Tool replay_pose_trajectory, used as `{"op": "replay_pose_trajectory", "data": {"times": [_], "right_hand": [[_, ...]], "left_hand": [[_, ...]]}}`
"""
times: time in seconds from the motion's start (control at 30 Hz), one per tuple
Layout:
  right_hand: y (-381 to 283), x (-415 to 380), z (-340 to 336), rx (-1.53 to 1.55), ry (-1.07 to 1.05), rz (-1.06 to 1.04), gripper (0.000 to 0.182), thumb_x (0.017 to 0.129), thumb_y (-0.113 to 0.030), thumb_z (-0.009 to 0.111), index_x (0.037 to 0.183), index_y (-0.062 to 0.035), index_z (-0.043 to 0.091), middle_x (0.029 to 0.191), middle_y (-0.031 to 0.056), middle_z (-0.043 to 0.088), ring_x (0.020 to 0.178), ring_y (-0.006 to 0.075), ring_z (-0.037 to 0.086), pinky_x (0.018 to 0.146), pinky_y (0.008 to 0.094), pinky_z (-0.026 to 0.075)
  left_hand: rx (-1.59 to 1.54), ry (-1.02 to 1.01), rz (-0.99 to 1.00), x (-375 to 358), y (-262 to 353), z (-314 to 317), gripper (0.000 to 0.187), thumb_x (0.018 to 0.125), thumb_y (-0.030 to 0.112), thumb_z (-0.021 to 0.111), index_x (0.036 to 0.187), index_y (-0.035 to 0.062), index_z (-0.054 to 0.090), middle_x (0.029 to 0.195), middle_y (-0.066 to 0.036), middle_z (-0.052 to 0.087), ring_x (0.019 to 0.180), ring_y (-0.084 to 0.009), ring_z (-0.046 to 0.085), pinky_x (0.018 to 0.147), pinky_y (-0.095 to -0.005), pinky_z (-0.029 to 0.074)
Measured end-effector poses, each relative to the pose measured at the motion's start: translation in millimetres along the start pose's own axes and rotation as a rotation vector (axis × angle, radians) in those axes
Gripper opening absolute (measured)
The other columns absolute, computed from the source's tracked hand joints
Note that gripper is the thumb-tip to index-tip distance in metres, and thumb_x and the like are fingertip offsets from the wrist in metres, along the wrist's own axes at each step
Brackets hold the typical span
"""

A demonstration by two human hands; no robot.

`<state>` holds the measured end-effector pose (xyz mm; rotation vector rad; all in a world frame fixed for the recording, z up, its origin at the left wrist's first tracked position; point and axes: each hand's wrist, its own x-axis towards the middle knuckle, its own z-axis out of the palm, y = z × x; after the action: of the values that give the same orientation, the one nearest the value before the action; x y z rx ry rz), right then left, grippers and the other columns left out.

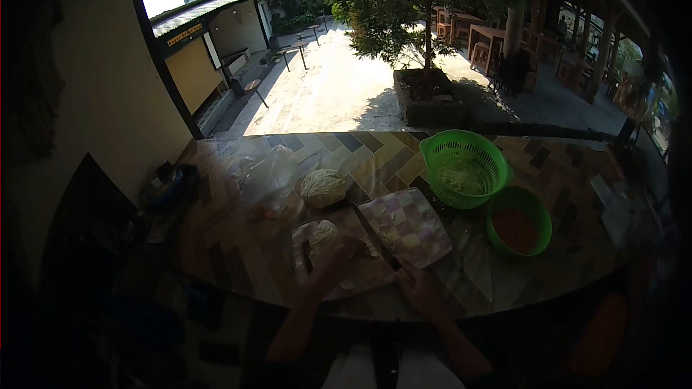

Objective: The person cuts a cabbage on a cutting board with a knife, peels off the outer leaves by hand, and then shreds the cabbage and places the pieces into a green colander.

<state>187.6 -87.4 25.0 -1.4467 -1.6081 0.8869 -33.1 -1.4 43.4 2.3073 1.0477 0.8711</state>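
Note:
A patterned cutting board lies on the table in front of me. My right hand is closed around the dark handle of a knife, whose blade points away from me and to the left over the board. My left hand is on the board's left part, against a cut piece of cabbage; its fingers are dim but look curled onto the piece. Pale cabbage shreds lie near the blade. A larger head of cabbage sits just behind the board.
A green colander with pale shreds inside stands behind the board to the right. Beside it is a green bowl with orange contents. Clear plastic bags lie at the left. Beyond the table is a tree planter.

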Motion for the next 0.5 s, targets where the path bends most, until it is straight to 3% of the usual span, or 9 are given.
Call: {"op": "replay_pose_trajectory", "data": {"times": [0.1, 0.3, 0.4, 0.5], "right_hand": [[-22, -6, -5, -0.012, -0.075, 0.149, 0.045, 0.095, -0.024, 0.059, 0.134, -0.0027, 0.053, 0.126, 0.0236, 0.06, 0.116, 0.0325, 0.06, 0.097, 0.0357, 0.046], [-34, -14, 0, -0.178, -0.082, 0.16, 0.044, 0.097, -0.026, 0.053, 0.138, -0.0122, 0.05, 0.094, 0.0258, 0.066, 0.088, 0.0406, 0.066, 0.073, 0.0427, 0.053], [-46, -15, 2, -0.241, -0.122, 0.158, 0.047, 0.098, -0.021, 0.049, 0.143, -0.0098, 0.043, 0.076, 0.026, 0.063, 0.075, 0.0418, 0.065, 0.065, 0.0501, 0.05], [-46, -13, 16, -0.392, -0.123, 0.173, 0.046, 0.098, -0.019, 0.048, 0.142, -0.0061, 0.043, 0.074, 0.0266, 0.061, 0.072, 0.0417, 0.064, 0.062, 0.0514, 0.048]], "left_hand": [[0.034, 0.027, -0.002, 3, -3, 10, 0.015, 0.08, 0.007, 0.065, 0.092, 0.0012, 0.072, 0.093, -0.015, 0.068, 0.097, -0.0324, 0.063, 0.087, -0.0406, 0.049], [0.056, 0.061, -0.059, 4, -5, 19, 0.013, 0.077, 0.006, 0.064, 0.085, 0.0006, 0.072, 0.096, -0.017, 0.068, 0.098, -0.033, 0.063, 0.087, -0.0401, 0.049], [0.049, 0.071, -0.081, 4, 4, 17, 0.015, 0.076, 0.005, 0.063, 0.086, 0.0004, 0.072, 0.098, -0.017, 0.067, 0.099, -0.0333, 0.063, 0.089, -0.0399, 0.049], [0.035, 0.093, -0.121, 2, 7, 17, 0.017, 0.076, 0.004, 0.061, 0.088, 0.0002, 0.073, 0.1, -0.017, 0.067, 0.101, -0.0328, 0.063, 0.09, -0.0397, 0.049]]}}
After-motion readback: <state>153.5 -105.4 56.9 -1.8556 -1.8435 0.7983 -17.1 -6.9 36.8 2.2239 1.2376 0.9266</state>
